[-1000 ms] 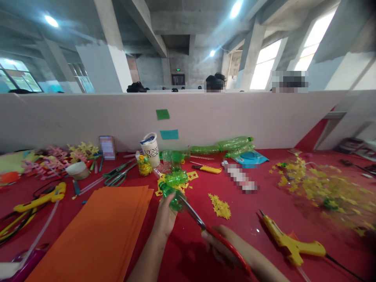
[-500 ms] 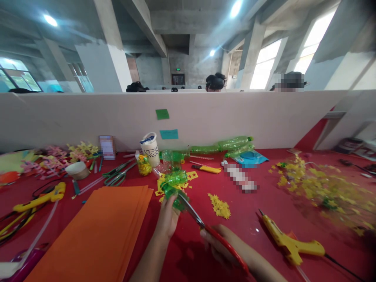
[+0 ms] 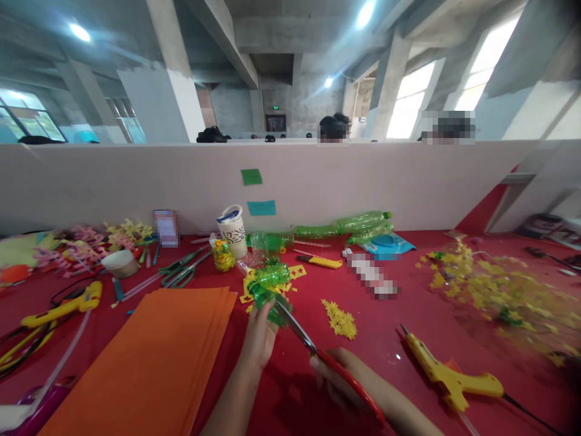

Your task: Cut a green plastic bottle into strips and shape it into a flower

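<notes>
My left hand [image 3: 262,333] is closed around a cut piece of green plastic bottle [image 3: 260,294], its capped neck pointing to the upper left. In my right hand [image 3: 340,370] are red-handled scissors [image 3: 333,362], their blades reaching up to the bottle piece. Whether the blades are biting into the plastic I cannot tell. Just beyond lies another green bottle piece [image 3: 273,274] on yellow sheets with star cut-outs [image 3: 298,270]. Right of the blades is a small heap of yellow stars [image 3: 339,319].
Orange sheets [image 3: 140,357] lie at the left, near a yellow glue gun [image 3: 63,306]. Another glue gun [image 3: 447,369] and yellow star sprays [image 3: 499,284] are at the right. A utility knife [image 3: 319,261], green bottles [image 3: 363,224] and a white cup [image 3: 233,233] stand or lie toward the partition [image 3: 340,181].
</notes>
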Demonstrator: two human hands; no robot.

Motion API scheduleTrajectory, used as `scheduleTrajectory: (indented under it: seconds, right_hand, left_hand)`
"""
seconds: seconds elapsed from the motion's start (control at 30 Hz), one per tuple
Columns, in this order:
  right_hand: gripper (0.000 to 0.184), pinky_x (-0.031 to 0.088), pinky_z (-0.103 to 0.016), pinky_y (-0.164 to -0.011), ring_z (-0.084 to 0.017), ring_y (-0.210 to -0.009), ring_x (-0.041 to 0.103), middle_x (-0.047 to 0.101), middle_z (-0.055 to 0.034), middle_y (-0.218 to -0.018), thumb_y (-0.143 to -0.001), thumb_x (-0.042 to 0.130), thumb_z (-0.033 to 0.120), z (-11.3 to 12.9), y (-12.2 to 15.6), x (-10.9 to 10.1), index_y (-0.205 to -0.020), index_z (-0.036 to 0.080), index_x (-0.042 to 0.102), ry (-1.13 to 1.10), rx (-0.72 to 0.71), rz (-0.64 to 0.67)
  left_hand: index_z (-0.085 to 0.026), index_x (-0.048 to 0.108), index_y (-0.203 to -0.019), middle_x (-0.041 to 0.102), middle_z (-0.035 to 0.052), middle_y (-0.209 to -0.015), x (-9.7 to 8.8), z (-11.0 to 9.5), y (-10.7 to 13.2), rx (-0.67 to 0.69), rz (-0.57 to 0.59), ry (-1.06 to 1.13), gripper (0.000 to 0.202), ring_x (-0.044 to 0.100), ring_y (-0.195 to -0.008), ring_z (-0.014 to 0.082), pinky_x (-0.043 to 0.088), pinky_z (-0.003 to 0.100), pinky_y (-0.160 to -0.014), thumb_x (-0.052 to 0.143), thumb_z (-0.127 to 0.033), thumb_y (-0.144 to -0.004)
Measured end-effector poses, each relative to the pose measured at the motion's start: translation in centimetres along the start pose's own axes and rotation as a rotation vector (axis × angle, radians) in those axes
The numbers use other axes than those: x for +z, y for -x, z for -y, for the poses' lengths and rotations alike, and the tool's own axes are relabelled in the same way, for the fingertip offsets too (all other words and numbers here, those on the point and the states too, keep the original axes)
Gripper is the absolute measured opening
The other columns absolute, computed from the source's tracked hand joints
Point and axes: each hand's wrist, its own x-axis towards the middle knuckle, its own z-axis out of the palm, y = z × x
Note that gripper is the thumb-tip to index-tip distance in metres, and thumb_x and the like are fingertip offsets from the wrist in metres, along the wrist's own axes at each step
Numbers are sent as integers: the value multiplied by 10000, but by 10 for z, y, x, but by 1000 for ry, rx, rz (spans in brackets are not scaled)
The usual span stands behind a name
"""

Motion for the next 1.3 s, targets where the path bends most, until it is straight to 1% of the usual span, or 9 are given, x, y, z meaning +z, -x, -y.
scheduleTrajectory:
  seconds: [0.23, 0.4, 0.47, 0.57, 0.7, 0.83, 0.93, 1.07, 1.3]
  right_hand:
    - [575, 252, -165, -333, -59, -279, 352, 425, 48, -348, -822, 374, 668, -6, -2, 2, -612, 150, 508, 40, -29, -23]
    - [604, 258, -168, -345, -68, -292, 380, 441, 30, -361, -825, 340, 684, -9, -2, 3, -573, 155, 486, 92, 30, -54]
    - [606, 259, -172, -358, -68, -315, 379, 425, 31, -369, -818, 338, 693, -6, 0, 3, -556, 161, 465, 118, 21, -63]
    - [568, 262, -178, -390, -65, -358, 377, 406, 36, -405, -820, 373, 663, -1, 1, 4, -562, 163, 457, 176, 25, -91]
    - [496, 251, -179, -397, -62, -400, 364, 398, 38, -460, -803, 461, 603, -2, -2, 6, -579, 160, 469, 223, 79, -173]
    - [541, 249, -182, -372, -64, -372, 355, 391, 44, -466, -779, 414, 688, -4, -3, 8, -616, 173, 452, 120, 79, -95]
    - [594, 259, -182, -364, -71, -355, 355, 393, 48, -432, -757, 353, 754, -1, -1, 9, -639, 180, 446, 57, 38, -28]
    - [619, 265, -172, -370, -66, -350, 370, 411, 43, -415, -767, 326, 755, 1, 1, 11, -623, 169, 461, 51, -21, -45]
    - [592, 255, -169, -354, -63, -359, 381, 404, 43, -447, -771, 359, 735, -3, -2, 11, -623, 169, 453, 66, 22, -103]
  left_hand:
    - [-175, 602, -937, 688, 28, -832, 0, 0, 0, 9, 9, -44, 273, 651, -762, 170, 500, 286, -673, 685, -256, -690]
    - [-177, 597, -984, 681, 41, -882, -4, 0, -2, 20, 27, -79, 304, 634, -736, 163, 481, 272, -618, 669, -268, -703]
    - [-178, 596, -980, 678, 35, -868, -4, 0, -2, 21, 34, -86, 292, 630, -731, 162, 472, 267, -608, 662, -266, -709]
    - [-183, 595, -964, 677, 26, -850, -4, -2, -2, 33, 44, -83, 281, 631, -740, 166, 460, 261, -602, 664, -259, -702]
    - [-201, 586, -956, 668, 1, -822, -4, -7, -2, 54, 41, -66, 289, 616, -676, 139, 437, 237, -561, 672, -231, -682]
    - [-216, 574, -967, 661, -11, -817, -5, -11, -1, 76, 48, -93, 301, 611, -664, 131, 437, 232, -568, 666, -223, -681]
    - [-221, 557, -984, 659, 4, -825, -5, -9, 2, 63, 97, -158, 307, 620, -694, 153, 437, 236, -556, 656, -232, -694]
    - [-236, 542, -1045, 653, 20, -834, -5, -3, 5, 38, 163, -180, 353, 612, -682, 154, 417, 227, -523, 648, -256, -709]
    - [-231, 555, -1017, 655, 30, -849, -6, -2, 5, 27, 156, -166, 365, 607, -666, 155, 413, 240, -528, 678, -269, -675]
